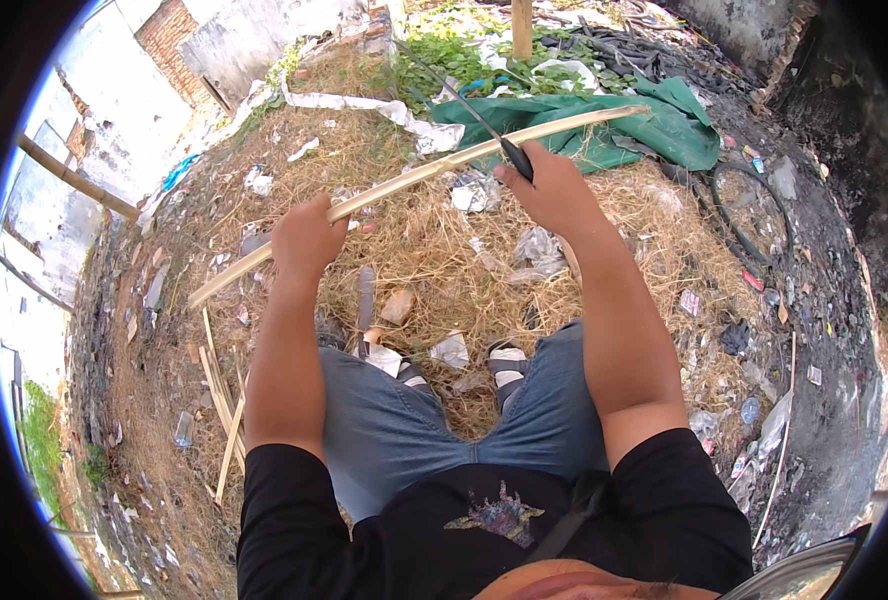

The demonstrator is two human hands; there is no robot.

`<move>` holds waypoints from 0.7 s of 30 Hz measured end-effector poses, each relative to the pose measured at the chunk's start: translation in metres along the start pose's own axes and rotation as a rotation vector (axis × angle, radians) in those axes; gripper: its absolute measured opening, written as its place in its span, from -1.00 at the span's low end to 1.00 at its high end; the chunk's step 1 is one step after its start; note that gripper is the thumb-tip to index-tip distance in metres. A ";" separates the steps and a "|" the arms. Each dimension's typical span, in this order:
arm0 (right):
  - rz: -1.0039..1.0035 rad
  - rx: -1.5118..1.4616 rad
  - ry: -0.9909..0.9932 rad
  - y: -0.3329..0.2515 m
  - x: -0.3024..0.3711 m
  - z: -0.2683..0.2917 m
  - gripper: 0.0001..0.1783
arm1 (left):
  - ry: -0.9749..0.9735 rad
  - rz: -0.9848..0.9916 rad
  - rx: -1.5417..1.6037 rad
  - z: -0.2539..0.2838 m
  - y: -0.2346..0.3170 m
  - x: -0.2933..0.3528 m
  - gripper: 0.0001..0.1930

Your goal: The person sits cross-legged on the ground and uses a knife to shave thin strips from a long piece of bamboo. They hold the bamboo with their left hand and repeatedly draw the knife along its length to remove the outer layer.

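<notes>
My left hand (306, 240) is closed around a long pale split-bamboo strip (404, 180), near its left end. The strip slants up to the right across the view, its far end over a green tarp. My right hand (549, 188) grips the black handle of a long knife (474, 112). Its narrow dark blade points away and to the left, crossing the strip close to the handle. Whether the edge bites into the bamboo I cannot tell. Beside my left forearm, several more split strips (226, 425) lie on the ground.
Dry straw and litter cover the ground. The green tarp (664, 125) lies crumpled ahead, with a wooden post (522, 30) behind it. To the right rests a black rubber loop (779, 205). A stone (398, 307) and a grey flat piece (366, 298) lie before my feet.
</notes>
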State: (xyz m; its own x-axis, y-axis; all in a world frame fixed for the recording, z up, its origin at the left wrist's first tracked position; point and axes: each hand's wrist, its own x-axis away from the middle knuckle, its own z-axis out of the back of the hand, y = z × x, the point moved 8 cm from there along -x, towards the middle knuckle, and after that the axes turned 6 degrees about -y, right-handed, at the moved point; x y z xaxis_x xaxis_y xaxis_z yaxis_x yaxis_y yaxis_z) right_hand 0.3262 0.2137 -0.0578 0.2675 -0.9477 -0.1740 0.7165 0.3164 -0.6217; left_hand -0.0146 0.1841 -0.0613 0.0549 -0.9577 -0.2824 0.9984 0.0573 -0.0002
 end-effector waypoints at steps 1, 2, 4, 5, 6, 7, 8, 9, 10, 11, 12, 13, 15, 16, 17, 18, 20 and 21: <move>-0.011 -0.024 -0.042 -0.005 0.000 -0.013 -0.52 | 0.002 0.024 0.016 0.000 -0.001 0.002 -0.73; 0.030 0.046 -0.067 -0.010 -0.001 -0.028 -0.54 | 0.004 0.048 0.031 0.002 -0.003 0.004 -0.73; 0.088 0.158 -0.108 -0.019 0.000 -0.057 -0.57 | 0.016 0.075 0.049 0.001 -0.008 0.007 -0.73; 0.119 0.214 -0.124 -0.023 0.000 -0.069 -0.58 | 0.024 0.077 0.052 -0.001 -0.011 0.009 -0.72; 0.121 0.254 -0.145 -0.026 -0.001 -0.078 -0.62 | 0.034 0.085 0.054 -0.002 -0.016 0.011 -0.72; 0.098 0.255 -0.121 -0.024 -0.005 -0.079 -0.63 | 0.039 0.088 0.077 -0.002 -0.022 0.011 -0.72; 0.076 0.256 -0.097 -0.021 -0.009 -0.077 -0.63 | 0.044 0.091 0.101 -0.002 -0.028 0.011 -0.72; 0.052 0.260 -0.076 -0.014 -0.013 -0.075 -0.64 | 0.046 0.096 0.128 -0.005 -0.034 0.013 -0.71; 0.130 0.246 -0.040 -0.014 -0.017 -0.067 -0.62 | 0.073 0.073 0.137 -0.005 -0.035 0.013 -0.72; 0.130 0.268 -0.026 -0.011 -0.021 -0.068 -0.63 | 0.099 0.049 0.146 -0.005 -0.034 0.014 -0.72; 0.130 0.283 -0.012 -0.015 -0.022 -0.068 -0.63 | 0.123 0.026 0.148 -0.004 -0.034 0.016 -0.72; 0.130 0.298 0.002 -0.020 -0.023 -0.068 -0.63 | 0.126 0.044 0.164 -0.004 -0.036 0.016 -0.71; 0.208 0.328 0.030 -0.040 -0.021 -0.078 -0.64 | 0.131 0.079 0.197 -0.004 -0.040 0.015 -0.71; 0.257 0.353 0.040 -0.050 -0.019 -0.083 -0.64 | 0.128 0.079 0.210 -0.005 -0.042 0.014 -0.71; 0.306 0.378 0.049 -0.058 -0.019 -0.086 -0.65 | 0.125 0.078 0.223 -0.006 -0.044 0.014 -0.71; 0.280 0.436 0.036 -0.056 -0.025 -0.088 -0.65 | 0.115 0.081 0.231 -0.009 -0.047 0.015 -0.72; 0.170 0.442 0.083 -0.033 -0.039 -0.071 -0.67 | 0.094 0.056 0.217 -0.007 -0.045 0.017 -0.74; 0.113 0.455 0.110 -0.018 -0.043 -0.057 -0.68 | 0.088 0.040 0.218 -0.008 -0.041 0.015 -0.75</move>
State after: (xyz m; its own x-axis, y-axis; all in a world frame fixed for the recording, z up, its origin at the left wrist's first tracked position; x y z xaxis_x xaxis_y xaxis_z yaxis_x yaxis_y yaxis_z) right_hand 0.2647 0.2462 -0.0825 0.3078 -0.8974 -0.3161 0.9026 0.3805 -0.2013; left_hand -0.0547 0.1697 -0.0734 0.1021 -0.9273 -0.3601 0.9758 0.0230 0.2173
